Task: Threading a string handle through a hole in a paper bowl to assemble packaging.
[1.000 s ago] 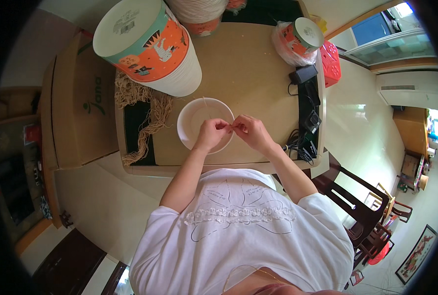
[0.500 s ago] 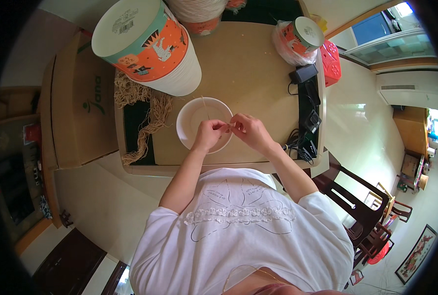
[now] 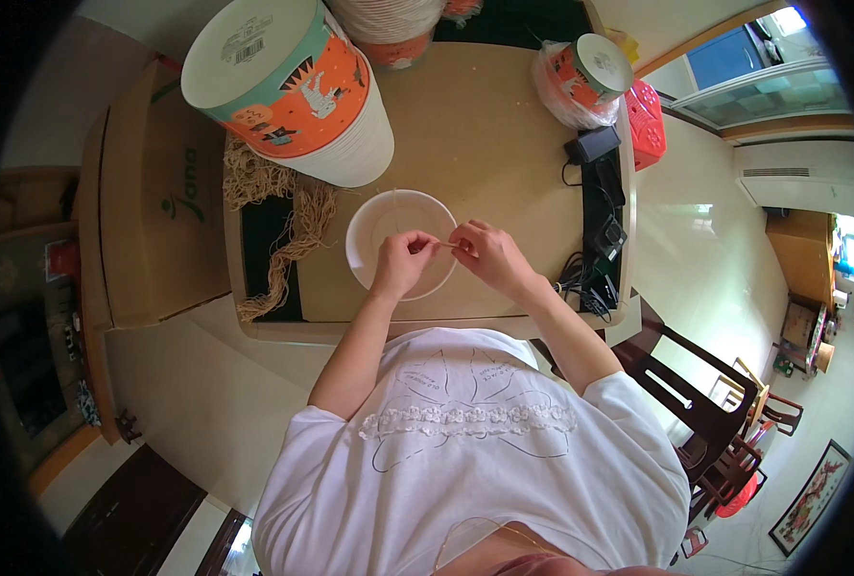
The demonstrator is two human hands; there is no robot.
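Observation:
A round white paper tub (image 3: 362,245) stands near the front of the table, its inside facing up. Over its right half, my left hand (image 3: 400,264) pinches a thin tan string (image 3: 445,244) between thumb and fingers. The string's other visible end is pinched by my right hand (image 3: 492,257), just past the tub's right rim. A short stretch of string shows between the two sets of fingertips. To the left lies a tangled bundle of tan twine (image 3: 307,226), hanging toward the table's front edge.
A tall stack of orange-and-teal paper tubs (image 3: 312,96) stands behind, at left. More wrapped tubs (image 3: 585,82) sit at back right. Black adapters and cables (image 3: 600,230) line the table's right edge. A cardboard box (image 3: 163,202) stands left; a dark chair (image 3: 681,384) is at right.
My left hand has drawn slightly left and up, so more string shows between my fingertips. My right hand is nearly where it was; the tub has shifted slightly right.

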